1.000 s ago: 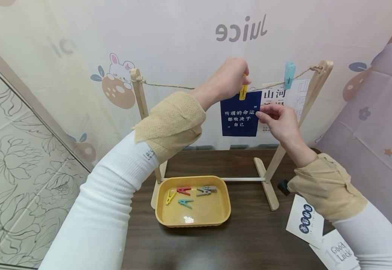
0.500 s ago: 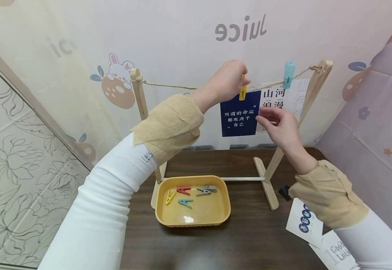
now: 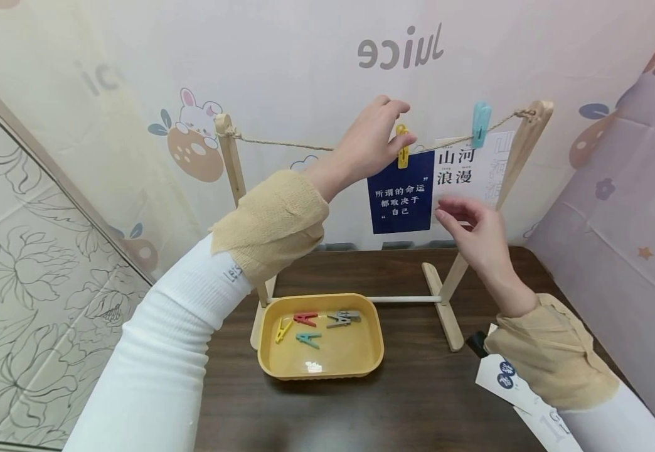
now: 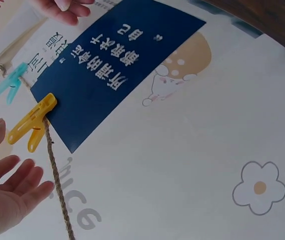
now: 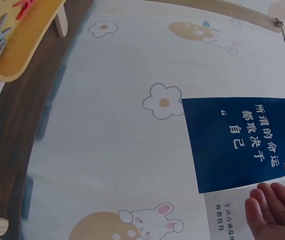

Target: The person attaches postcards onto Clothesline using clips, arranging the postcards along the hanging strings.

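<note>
A dark blue card (image 3: pixel 401 216) with white characters hangs from the twine (image 3: pixel 288 144), clipped by a yellow clothespin (image 3: pixel 403 157). My left hand (image 3: pixel 368 139) is beside that clothespin with thumb and fingers spread apart. In the left wrist view a gap shows between the hand (image 4: pixel 7 197) and the clothespin's handles (image 4: pixel 20 132). My right hand (image 3: pixel 479 235) hovers just right of the blue card, its fingers loosely bent around nothing. Behind it hangs a white card (image 3: pixel 446 166) with black characters, under a light blue clothespin (image 3: pixel 480 125).
The wooden stand (image 3: pixel 522 150) holds the twine between two posts. Below, a yellow tray (image 3: pixel 356 361) contains several clothespins (image 3: pixel 307 339) in yellow, red, blue and grey. White cards (image 3: pixel 542 420) lie at the table's right, partly under the right forearm, near a small black object (image 3: pixel 477 343).
My left fingers have let go of the yellow clothespin and spread. My right hand has released the blue card's edge and moved slightly right and down. The card stays hanging.
</note>
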Available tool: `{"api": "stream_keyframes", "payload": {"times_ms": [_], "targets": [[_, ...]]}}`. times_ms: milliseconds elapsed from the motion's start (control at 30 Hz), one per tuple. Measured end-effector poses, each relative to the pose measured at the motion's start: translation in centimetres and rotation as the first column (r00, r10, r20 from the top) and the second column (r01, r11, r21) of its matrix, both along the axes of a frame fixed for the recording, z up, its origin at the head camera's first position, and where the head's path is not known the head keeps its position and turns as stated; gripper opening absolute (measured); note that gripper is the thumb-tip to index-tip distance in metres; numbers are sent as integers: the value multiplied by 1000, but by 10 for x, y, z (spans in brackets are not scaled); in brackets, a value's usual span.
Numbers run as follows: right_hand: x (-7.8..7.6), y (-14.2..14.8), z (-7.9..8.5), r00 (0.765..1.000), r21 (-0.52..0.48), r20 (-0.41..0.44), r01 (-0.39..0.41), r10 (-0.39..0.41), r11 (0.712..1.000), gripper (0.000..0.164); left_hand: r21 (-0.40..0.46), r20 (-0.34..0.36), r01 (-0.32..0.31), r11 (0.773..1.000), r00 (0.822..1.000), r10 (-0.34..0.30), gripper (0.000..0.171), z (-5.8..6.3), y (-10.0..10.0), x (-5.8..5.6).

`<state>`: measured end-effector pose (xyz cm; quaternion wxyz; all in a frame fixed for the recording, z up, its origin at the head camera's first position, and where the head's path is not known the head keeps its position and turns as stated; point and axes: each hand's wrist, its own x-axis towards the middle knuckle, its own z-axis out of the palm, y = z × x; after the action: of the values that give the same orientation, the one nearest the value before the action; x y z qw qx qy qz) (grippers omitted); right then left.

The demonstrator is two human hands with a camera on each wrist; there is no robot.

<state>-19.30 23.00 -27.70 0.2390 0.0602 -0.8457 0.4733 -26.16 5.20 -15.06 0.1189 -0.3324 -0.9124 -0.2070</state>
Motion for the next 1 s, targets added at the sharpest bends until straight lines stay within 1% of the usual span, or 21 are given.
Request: {"api": "stream_keyframes", "payload": {"times_ms": [100,167,200,267,333,433,500,533,600,633,700,833,967,1000], "targets": [[6,-1,-5,999,16,-30,21,-21,1000,26,113,-64,46,993,997,-38,45,-4,-5,3],[10,-2,-8,997,26,-65,29,-27,999,24,200,-118,84,976,991,-62,41,-7,-8,5],[12,-3,-10,996,31,-84,32,-30,999,22,246,-145,108,963,987,-73,39,-9,-10,6],[15,-5,-14,993,29,-115,31,-28,999,20,334,-209,164,928,973,-96,35,-13,-14,7],[19,-6,-18,991,28,-132,37,-33,999,18,397,-246,204,895,963,-111,31,-18,-17,10],[26,-9,-25,989,28,-139,59,-55,998,17,463,-292,263,846,947,-135,27,-25,-22,13],[32,-11,-31,988,33,-134,75,-70,997,17,491,-314,286,823,939,-139,25,-30,-25,16],[34,-11,-34,988,36,-131,83,-78,996,17,506,-331,303,807,933,-142,25,-33,-27,17],[38,-13,-40,988,42,-123,95,-89,995,16,535,-349,323,781,926,-144,23,-38,-31,19],[41,-13,-43,989,44,-119,99,-93,994,16,546,-357,328,771,923,-140,22,-41,-33,20],[45,-13,-49,987,59,-117,115,-108,992,15,563,-357,326,759,925,-133,21,-47,-37,22],[52,-13,-60,984,66,-124,136,-128,988,14,589,-345,318,743,930,-125,21,-60,-45,29],[58,-12,-68,979,55,-137,157,-148,986,13,613,-329,303,729,938,-114,20,-72,-52,35],[59,-12,-69,978,51,-139,162,-153,986,13,616,-325,299,729,939,-110,20,-75,-54,37]]}}
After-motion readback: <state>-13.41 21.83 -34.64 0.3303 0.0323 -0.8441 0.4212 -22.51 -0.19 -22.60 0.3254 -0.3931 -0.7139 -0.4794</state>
